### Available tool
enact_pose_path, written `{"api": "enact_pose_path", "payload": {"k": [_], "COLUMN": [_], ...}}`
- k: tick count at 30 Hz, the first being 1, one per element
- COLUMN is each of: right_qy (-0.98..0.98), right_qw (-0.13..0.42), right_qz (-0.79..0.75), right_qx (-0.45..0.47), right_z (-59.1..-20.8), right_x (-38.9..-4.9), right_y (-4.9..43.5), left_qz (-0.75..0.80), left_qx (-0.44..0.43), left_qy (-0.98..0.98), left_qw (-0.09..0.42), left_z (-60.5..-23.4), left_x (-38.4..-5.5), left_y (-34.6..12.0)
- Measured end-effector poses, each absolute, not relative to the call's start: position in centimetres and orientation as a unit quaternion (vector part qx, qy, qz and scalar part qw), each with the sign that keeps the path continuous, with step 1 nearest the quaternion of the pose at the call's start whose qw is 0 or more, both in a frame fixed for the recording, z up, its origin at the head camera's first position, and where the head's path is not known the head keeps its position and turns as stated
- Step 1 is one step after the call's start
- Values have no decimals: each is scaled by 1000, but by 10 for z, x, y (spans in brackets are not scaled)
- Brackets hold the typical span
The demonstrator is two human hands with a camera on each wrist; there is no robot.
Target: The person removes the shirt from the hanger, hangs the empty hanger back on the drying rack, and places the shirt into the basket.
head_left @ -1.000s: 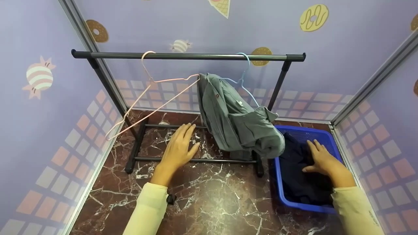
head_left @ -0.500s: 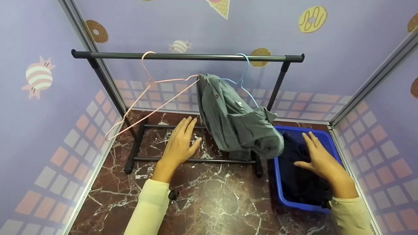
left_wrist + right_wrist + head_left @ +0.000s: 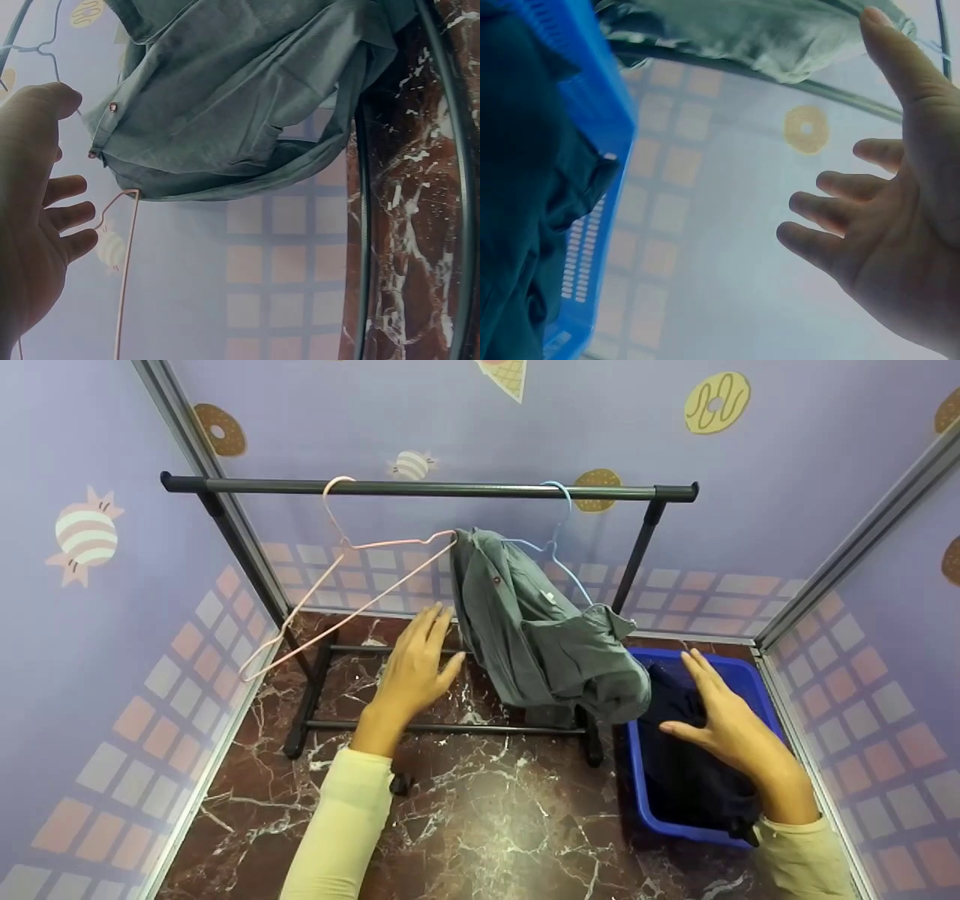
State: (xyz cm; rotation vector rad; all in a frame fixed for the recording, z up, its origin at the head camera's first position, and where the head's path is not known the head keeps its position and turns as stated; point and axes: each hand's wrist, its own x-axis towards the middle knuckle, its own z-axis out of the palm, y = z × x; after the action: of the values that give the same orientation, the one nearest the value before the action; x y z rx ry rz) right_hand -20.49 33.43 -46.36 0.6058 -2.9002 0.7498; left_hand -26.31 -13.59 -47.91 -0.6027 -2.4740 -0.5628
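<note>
A grey-green shirt (image 3: 525,622) with small buttons hangs tilted on a blue hanger (image 3: 568,562) hooked over the black rail. To its left a bare pink hanger (image 3: 390,594) hangs on the same rail, one end right at the shirt's edge. My left hand (image 3: 412,664) is held up left of the shirt, fingers straight, holding nothing. In the left wrist view its fingers (image 3: 71,217) reach up near the pink hanger's end. My right hand (image 3: 731,727) is raised over the blue basket (image 3: 636,780), fingers extended and thumb apart, nothing in its palm. Dark cloth (image 3: 694,780) lies in that basket.
The black clothes rack (image 3: 442,488) stands on a dark marbled floor (image 3: 495,817), its lower bars (image 3: 457,729) close to the floor. Patterned purple wall panels (image 3: 480,442) enclose it behind and on both sides.
Both hands have risen: the left moves up along the shirt's left side, the right lifts up and leftward from the dark cloth in the basket. The shirt and hangers stay in place.
</note>
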Motion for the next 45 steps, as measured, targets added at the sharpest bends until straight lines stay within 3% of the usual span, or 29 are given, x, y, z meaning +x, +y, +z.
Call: {"api": "enact_pose_path", "payload": {"k": [11,23,45], "right_qy": [-933,-926,-924], "right_qw": [78,79,70], "right_qz": [277,289,291], "right_qx": [216,232,238], "right_z": [-444,-425,-409], "right_x": [-210,-217,-243], "right_y": [312,287,253], "left_qz": [-219,-232,-214], "left_qx": [-213,-224,-190], "left_qy": [-923,-915,-950], "left_qw": [233,242,127], "left_z": [-449,-423,-381], "left_x": [-291,-326,-379], "left_y": [-130,-122,-100]}}
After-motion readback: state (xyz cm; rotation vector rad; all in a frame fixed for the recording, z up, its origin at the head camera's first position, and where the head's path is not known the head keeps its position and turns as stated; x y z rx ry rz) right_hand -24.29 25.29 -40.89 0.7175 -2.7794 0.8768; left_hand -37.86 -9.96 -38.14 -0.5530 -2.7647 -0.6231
